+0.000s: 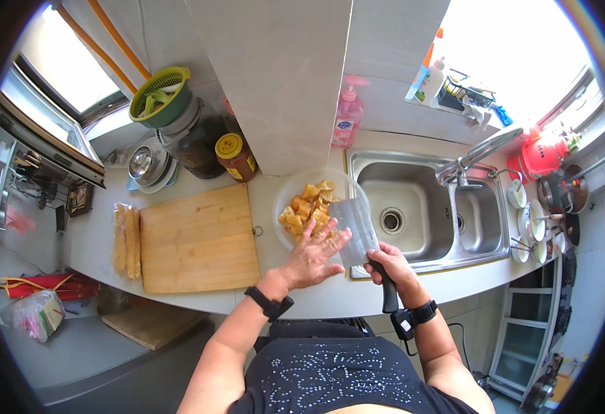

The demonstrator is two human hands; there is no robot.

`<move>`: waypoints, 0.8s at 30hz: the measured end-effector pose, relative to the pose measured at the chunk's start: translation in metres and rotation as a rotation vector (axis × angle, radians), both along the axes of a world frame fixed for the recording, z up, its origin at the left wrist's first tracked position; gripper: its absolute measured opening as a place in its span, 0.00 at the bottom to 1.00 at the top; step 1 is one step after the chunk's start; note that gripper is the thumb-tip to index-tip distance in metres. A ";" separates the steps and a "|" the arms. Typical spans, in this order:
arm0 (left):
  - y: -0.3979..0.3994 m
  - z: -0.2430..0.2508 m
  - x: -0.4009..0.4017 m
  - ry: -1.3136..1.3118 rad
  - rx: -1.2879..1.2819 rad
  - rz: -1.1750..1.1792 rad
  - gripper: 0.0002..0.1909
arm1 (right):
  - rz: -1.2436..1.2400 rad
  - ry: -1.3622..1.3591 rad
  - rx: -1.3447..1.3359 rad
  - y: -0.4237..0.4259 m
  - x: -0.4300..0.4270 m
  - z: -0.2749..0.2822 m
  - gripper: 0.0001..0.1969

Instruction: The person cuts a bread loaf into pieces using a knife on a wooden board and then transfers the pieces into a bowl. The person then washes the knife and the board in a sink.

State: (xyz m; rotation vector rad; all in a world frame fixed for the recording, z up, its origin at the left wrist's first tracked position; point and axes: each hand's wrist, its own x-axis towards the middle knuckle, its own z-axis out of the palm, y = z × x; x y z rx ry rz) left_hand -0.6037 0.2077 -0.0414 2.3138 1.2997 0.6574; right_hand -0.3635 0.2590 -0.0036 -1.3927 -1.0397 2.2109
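My right hand (393, 266) grips the black handle of a cleaver (355, 230), whose broad metal blade stands over the right side of a translucent plastic bowl (283, 194). Golden-brown fried chunks, possibly bread or tofu (302, 209), lie in the bowl. My left hand (315, 253) has its fingers spread over the bowl's near edge, beside the blade; the fingertips overlap the blade and the nearest chunks, and I cannot tell whether they touch. To the left lies a wooden cutting board (199, 240), with long bread-like sticks in a clear bag (127, 240) along its left edge.
A double steel sink (406, 207) with a faucet (460, 168) adjoins the bowl on the right. Behind the board stand a lidded brown jar (236, 158), a dark container (193, 139) under a green basket (160, 98), and stacked dishes (152, 165). A pink pump bottle (347, 116) stands behind the sink's corner.
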 end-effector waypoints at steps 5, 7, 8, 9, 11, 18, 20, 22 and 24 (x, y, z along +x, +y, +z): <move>0.036 -0.019 -0.016 0.136 0.087 0.190 0.38 | 0.079 0.014 0.015 0.001 0.014 0.003 0.06; 0.044 -0.022 -0.022 0.142 0.101 0.299 0.35 | 0.059 0.011 0.014 0.000 0.016 0.002 0.06; 0.043 -0.023 -0.027 0.115 0.058 0.397 0.31 | 0.040 0.012 0.009 0.000 0.016 0.001 0.06; 0.045 -0.022 -0.028 0.083 0.012 0.486 0.27 | 0.023 0.010 -0.002 -0.001 0.017 -0.001 0.06; 0.046 -0.019 -0.028 -0.005 0.024 0.494 0.24 | 0.008 -0.028 0.001 0.005 0.016 -0.002 0.07; 0.045 -0.001 -0.005 -0.164 0.188 0.717 0.22 | -0.087 0.061 -0.055 0.008 0.012 -0.002 0.09; 0.043 0.010 0.013 -0.530 -0.446 0.691 0.15 | -0.088 0.005 0.031 0.009 0.015 -0.003 0.09; 0.047 -0.009 0.038 -0.856 -0.477 0.589 0.11 | -0.083 -0.060 0.200 0.009 0.023 -0.008 0.11; 0.058 -0.010 0.071 -1.132 -0.691 0.505 0.15 | -0.082 -0.175 0.376 0.009 0.035 -0.013 0.14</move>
